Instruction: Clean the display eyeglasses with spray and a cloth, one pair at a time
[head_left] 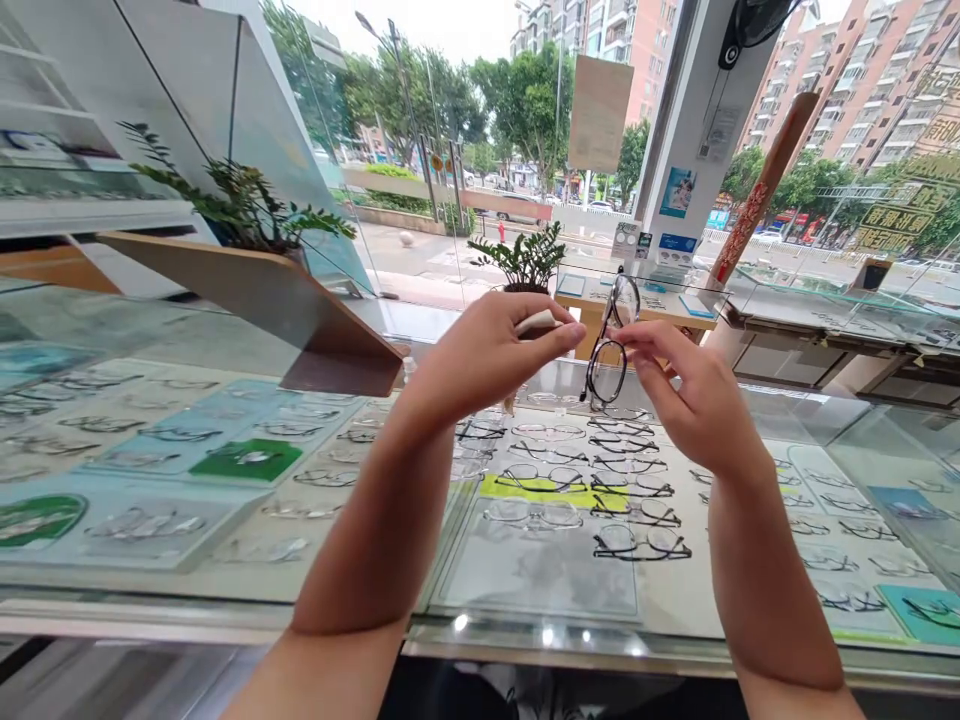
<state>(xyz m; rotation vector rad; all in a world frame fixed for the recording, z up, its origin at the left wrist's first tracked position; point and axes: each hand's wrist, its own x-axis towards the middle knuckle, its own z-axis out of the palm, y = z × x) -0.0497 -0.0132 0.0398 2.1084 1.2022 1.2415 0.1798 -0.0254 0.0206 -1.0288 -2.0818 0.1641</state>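
My right hand (694, 400) pinches a pair of dark-rimmed eyeglasses (607, 370) by the middle, near the bridge. The glasses hang on edge, one round lens above the other, over the glass counter. Just left of them is my left hand (499, 345), its thumb and fingers closed on a folded off-white cloth (537, 322). Most of that cloth is hidden in the palm, and a small tip shows under the hand. A narrow gap separates the left fingertips from the glasses.
Beneath my arms, a glass display counter (540, 590) holds rows of eyeglasses (641, 543). A slanted brown board (255, 295) stands at left, with a potted plant (247, 205) behind it. Another plant (521, 255) is ahead. A window faces a street with trees.
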